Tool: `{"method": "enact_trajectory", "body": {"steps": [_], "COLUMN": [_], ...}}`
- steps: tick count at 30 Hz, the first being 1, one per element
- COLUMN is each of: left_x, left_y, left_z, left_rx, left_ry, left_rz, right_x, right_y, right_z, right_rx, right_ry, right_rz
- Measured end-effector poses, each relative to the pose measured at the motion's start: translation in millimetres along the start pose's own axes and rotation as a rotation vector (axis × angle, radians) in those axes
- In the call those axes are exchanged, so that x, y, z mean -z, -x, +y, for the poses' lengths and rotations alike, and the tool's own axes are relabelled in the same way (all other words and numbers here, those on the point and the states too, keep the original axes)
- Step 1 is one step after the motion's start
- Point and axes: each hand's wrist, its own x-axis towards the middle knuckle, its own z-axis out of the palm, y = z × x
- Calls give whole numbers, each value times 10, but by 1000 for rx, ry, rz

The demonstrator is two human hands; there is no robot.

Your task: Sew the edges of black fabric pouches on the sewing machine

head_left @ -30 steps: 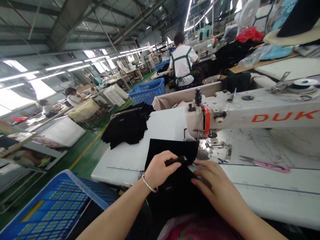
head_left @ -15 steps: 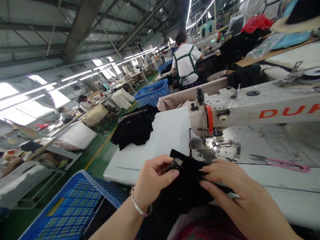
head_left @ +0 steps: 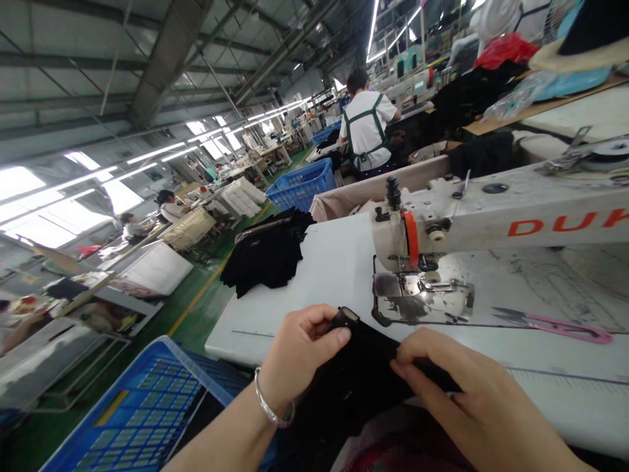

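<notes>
Black fabric [head_left: 358, 373] hangs between my two hands at the table's front edge, below the sewing machine's metal plate. My left hand [head_left: 307, 351], with a silver bracelet at the wrist, pinches its upper left corner, where a small light label shows on a folded band. My right hand [head_left: 447, 380] pinches the fabric's upper edge between thumb and forefinger. The sewing machine [head_left: 491, 213], white with an orange ring, stands beyond my hands. At the back left of the white table [head_left: 339, 255] lies a stack of black pieces [head_left: 268, 249].
Pink-handled scissors [head_left: 565, 326] lie on the right of the table. A blue basket [head_left: 147, 406] stands at the lower left, another blue basket [head_left: 302, 183] beyond the table. A person [head_left: 366, 124] in a white shirt sits ahead, back turned.
The fingers of my right hand have drawn together into a pinch on the fabric edge. The fabric's upper flap has come down and its edge now runs straighter between my hands.
</notes>
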Motion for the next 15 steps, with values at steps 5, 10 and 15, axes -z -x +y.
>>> {"method": "enact_trajectory", "body": {"steps": [5,10,15], "left_x": [284,75,-391], "left_y": [-317,-955,-1604], "left_z": [314,-46,-529], "left_rx": [88,-48,-225], "left_ry": [-313,-973,-1121], "left_rz": [-420,-554,-273], "right_x": [-29,-350,-321], "right_y": [-42,-32,-357], "right_z": [-116,366,931], "right_rx": [261,398,391], "right_ry": [-310,286,581], "right_rz": [-252,-323,-263]}}
